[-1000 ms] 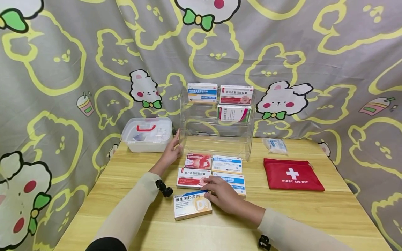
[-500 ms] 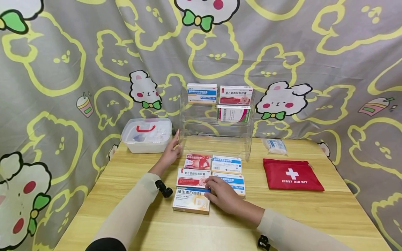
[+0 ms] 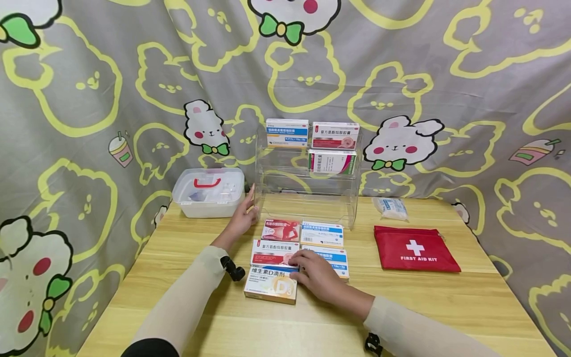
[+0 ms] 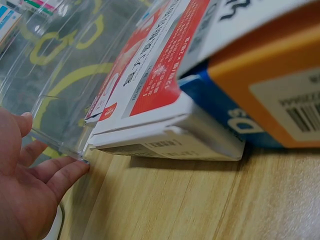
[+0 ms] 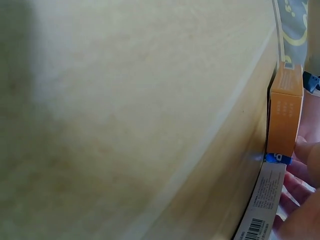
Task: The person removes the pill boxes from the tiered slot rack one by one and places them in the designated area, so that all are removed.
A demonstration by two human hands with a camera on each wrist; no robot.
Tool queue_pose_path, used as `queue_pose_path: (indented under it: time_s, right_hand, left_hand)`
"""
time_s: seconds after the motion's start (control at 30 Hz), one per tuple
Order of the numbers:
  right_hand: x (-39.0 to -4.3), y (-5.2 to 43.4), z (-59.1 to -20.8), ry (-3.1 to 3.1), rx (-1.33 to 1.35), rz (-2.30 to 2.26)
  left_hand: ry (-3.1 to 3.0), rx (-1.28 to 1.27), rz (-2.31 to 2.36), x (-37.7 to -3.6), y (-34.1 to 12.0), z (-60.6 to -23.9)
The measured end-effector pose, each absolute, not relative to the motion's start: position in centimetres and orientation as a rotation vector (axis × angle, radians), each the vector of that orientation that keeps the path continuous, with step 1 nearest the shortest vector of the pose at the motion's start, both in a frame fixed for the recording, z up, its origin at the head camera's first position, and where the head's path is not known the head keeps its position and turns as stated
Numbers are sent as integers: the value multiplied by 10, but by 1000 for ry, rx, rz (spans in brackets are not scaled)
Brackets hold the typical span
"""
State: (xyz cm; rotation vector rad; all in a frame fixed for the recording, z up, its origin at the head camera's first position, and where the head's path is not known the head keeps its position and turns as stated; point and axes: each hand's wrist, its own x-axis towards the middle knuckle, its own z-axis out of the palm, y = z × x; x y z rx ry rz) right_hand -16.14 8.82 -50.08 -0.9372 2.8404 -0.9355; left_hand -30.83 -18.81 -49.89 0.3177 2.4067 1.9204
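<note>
My left hand [image 3: 243, 218] lies along the left side of the clear tiered rack [image 3: 308, 191], its fingertips [image 4: 75, 172] touching the lower edge. My right hand [image 3: 318, 275] rests at the near boxes, thumb by the right edge of the vitamin D drops box [image 3: 269, 285] and fingertips over the corner of a red-and-white capsule box [image 3: 272, 252]. The orange side of the vitamin D box [image 5: 285, 120] shows in the right wrist view. Behind lie a red ibuprofen box [image 3: 280, 230] and a blue-and-white box [image 3: 322, 234]; another blue-and-white box [image 3: 336, 263] is partly under my right hand.
On the rack's upper tiers stand a blue-and-white box [image 3: 287, 133], a red-and-white box [image 3: 335, 135] and a green-and-magenta box [image 3: 332, 161]. A lidded plastic case [image 3: 209, 193] is at left. A red first aid pouch [image 3: 416, 249] and a small clear packet [image 3: 390, 207] lie right.
The vitamin D box has slid away from me and turned straight, its far edge now up against the red-and-white box. My right hand moved only slightly; my left hand stayed put.
</note>
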Motion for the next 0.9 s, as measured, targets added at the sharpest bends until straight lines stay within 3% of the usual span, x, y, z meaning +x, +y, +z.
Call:
queue_pose_path:
  time_s: [0.57,0.9]
  right_hand:
    - [-167,92,-490,2807,-925,-995]
    - [-193,110,-461,2853,-855,-1063]
  left_hand:
    - [2409,325,1893,-305,-187,-495]
    - [2411,345,1902,-306,-187,-497]
